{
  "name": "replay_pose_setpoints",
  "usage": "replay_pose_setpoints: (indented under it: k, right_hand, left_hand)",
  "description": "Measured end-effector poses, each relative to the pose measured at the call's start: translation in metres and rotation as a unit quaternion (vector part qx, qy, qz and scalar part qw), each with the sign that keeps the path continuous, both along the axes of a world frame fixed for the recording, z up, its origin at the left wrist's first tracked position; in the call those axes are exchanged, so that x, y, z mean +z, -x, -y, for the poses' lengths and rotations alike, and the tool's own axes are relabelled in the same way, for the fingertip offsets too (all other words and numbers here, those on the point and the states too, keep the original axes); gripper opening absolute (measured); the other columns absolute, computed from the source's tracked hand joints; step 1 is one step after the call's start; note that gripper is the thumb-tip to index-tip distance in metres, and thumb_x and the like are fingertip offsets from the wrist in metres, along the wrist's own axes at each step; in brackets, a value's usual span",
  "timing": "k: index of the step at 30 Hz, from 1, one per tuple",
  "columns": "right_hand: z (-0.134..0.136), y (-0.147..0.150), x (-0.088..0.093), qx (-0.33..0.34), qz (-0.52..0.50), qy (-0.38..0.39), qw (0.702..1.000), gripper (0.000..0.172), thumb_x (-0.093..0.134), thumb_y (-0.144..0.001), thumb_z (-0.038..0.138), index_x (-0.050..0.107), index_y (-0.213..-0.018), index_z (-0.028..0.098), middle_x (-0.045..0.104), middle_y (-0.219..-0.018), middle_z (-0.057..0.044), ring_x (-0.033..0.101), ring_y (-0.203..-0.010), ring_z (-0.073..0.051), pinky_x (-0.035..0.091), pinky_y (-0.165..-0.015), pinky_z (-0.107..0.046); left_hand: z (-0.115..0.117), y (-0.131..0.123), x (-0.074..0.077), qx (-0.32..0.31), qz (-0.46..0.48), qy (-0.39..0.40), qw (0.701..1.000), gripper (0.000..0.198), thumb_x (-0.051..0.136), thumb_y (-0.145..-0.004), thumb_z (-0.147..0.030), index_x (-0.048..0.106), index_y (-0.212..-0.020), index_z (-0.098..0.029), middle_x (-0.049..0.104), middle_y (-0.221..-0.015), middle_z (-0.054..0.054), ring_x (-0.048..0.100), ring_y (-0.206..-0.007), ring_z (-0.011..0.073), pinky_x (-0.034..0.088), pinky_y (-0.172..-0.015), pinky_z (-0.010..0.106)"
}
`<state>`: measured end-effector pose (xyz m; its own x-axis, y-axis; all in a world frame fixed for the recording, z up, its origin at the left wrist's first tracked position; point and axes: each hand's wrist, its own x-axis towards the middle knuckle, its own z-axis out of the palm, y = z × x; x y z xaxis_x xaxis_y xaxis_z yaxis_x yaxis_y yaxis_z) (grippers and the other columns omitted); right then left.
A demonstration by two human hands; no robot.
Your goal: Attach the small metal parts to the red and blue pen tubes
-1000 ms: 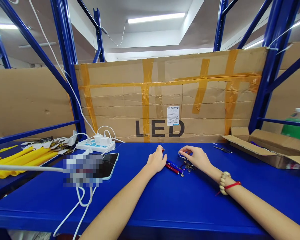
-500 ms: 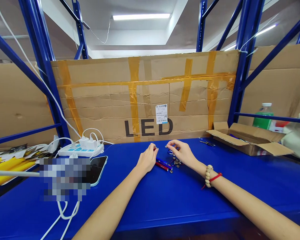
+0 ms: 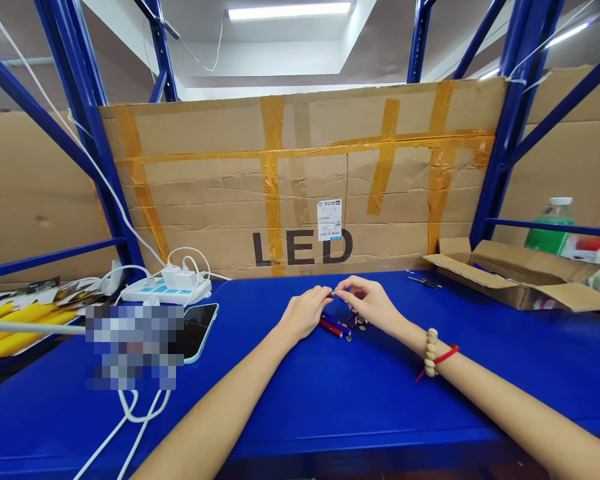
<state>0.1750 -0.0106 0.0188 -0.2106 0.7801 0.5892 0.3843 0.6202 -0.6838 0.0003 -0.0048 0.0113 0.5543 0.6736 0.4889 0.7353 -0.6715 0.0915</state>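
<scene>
My left hand (image 3: 307,312) is closed, its fingers wrapped round a small dark red piece (image 3: 330,295) that is mostly hidden. My right hand (image 3: 367,303), with a bead bracelet (image 3: 431,352) and a red cord at the wrist, pinches a tiny metal part (image 3: 333,293) between thumb and index finger. The fingertips of both hands meet at these two pieces. Just under them on the blue surface lie a red tube (image 3: 331,327) and a blue tube (image 3: 339,325). Several small metal parts (image 3: 362,327) are scattered beside the tubes, partly hidden by my right hand.
An open cardboard box (image 3: 510,277) stands to the right, with small keys or a tool (image 3: 424,283) nearby. On the left are a phone (image 3: 203,330), a white power strip (image 3: 165,292) with cables, and yellow packets (image 3: 27,327). A tall cardboard sheet (image 3: 220,207) closes the back.
My right hand has come left to my left hand, bringing the tiny metal part against the dark red piece. The whole view has shifted slightly.
</scene>
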Motion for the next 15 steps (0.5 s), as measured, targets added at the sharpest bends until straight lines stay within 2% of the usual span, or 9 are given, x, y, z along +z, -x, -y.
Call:
replay_pose_setpoints:
  k: [6, 10, 15]
  right_hand:
    - [-0.004, -0.015, 0.003, 0.051, 0.042, 0.072, 0.995, 0.025, 0.063, -0.068, 0.040, 0.062, -0.067, 0.015, 0.059, -0.060, 0.001, 0.047, -0.048, -0.008, 0.038, -0.046, -0.021]
    - [-0.009, -0.021, -0.001, 0.073, 0.062, 0.082, 0.992, 0.022, 0.066, -0.064, 0.036, 0.061, -0.060, 0.015, 0.057, -0.057, 0.002, 0.046, -0.048, -0.008, 0.038, -0.046, -0.020]
    - [-0.010, -0.021, -0.003, 0.091, 0.092, 0.066, 0.989, 0.025, 0.061, -0.069, 0.040, 0.061, -0.061, 0.016, 0.057, -0.061, 0.001, 0.050, -0.047, -0.009, 0.039, -0.046, -0.021]
  left_hand:
    - [0.004, 0.001, -0.003, -0.043, -0.059, -0.035, 0.997, 0.032, 0.022, -0.094, -0.030, 0.048, -0.110, -0.021, 0.060, -0.096, 0.005, 0.058, -0.090, 0.0145, 0.044, -0.069, 0.021]
    - [0.008, 0.001, -0.002, -0.057, -0.117, -0.066, 0.989, 0.034, 0.020, -0.094, -0.030, 0.050, -0.107, -0.021, 0.059, -0.089, 0.005, 0.058, -0.082, 0.0138, 0.044, -0.066, 0.021]
    - [0.009, 0.001, -0.003, -0.060, -0.132, -0.090, 0.985, 0.036, 0.019, -0.093, -0.027, 0.052, -0.103, -0.019, 0.058, -0.081, 0.006, 0.058, -0.075, 0.0137, 0.043, -0.062, 0.021]
